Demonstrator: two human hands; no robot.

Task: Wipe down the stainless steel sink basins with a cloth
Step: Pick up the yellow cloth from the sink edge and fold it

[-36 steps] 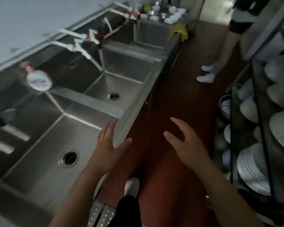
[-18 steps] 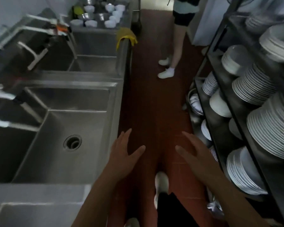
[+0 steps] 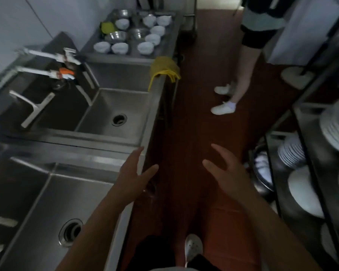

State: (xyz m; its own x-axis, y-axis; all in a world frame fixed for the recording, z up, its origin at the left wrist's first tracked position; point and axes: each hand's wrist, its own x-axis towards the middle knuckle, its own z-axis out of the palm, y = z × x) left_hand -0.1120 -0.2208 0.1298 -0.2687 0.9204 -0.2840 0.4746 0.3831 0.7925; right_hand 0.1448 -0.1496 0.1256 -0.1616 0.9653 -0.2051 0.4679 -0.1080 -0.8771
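Observation:
A row of stainless steel sink basins runs along the left wall. The near basin (image 3: pixel 47 196) has a round drain, and so does the far basin (image 3: pixel 133 106). A yellow cloth (image 3: pixel 163 68) hangs over the front rim of the far basin, well ahead of both hands. My left hand (image 3: pixel 134 176) is held out with straight fingers above the near basin's front edge, holding nothing. My right hand (image 3: pixel 226 173) is spread over the red floor, also empty.
White faucet pipes (image 3: pixel 47 72) reach over the basins from the wall. Bowls (image 3: pixel 145 38) stand on the counter beyond the far basin. A person (image 3: pixel 249 55) stands in the aisle ahead. A dark rack with stacked plates (image 3: pixel 294 151) lines the right side.
The view has moved forward along the sink row. The yellow cloth and the far basin are closer now. Both hands stay open and held out in front.

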